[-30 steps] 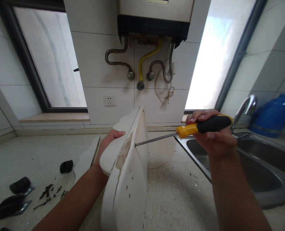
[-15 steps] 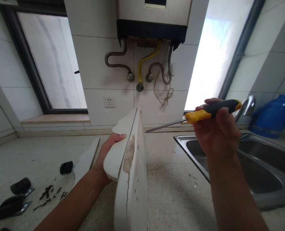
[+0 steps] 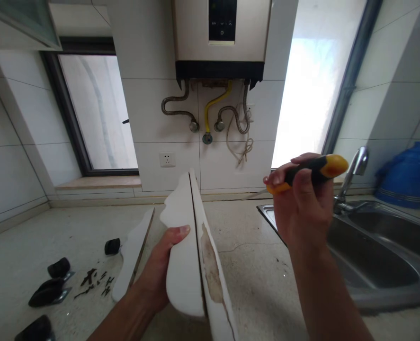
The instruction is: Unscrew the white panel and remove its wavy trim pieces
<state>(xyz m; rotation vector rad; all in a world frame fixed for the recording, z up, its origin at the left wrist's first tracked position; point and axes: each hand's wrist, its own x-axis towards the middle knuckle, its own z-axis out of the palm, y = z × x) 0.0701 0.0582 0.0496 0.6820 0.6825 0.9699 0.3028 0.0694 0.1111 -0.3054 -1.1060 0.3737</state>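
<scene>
My left hand (image 3: 163, 260) is closed on a white scalloped board (image 3: 183, 279), thumb lying on its face. This piece is joined along a dark seam to a longer white board (image 3: 208, 246), whose edge has a chipped brown patch. In my right hand (image 3: 304, 203) is a screwdriver (image 3: 318, 168) with a black and yellow handle, held up to the right of the boards. Its thin shaft points left and touches nothing. Another white scalloped board (image 3: 133, 255) lies on the counter beyond my left forearm.
Several black casters (image 3: 48, 291) and dark screws (image 3: 89, 277) lie on the speckled counter (image 3: 252, 284) at left. A steel sink (image 3: 373, 255) with a faucet (image 3: 352, 175) is at right, a blue jug (image 3: 408, 175) behind it. A water heater (image 3: 220, 42) hangs on the wall.
The screwdriver has moved away from the board, its handle turning so the shaft points further off. The boards have tilted, showing more of the scalloped face. The view has lifted.
</scene>
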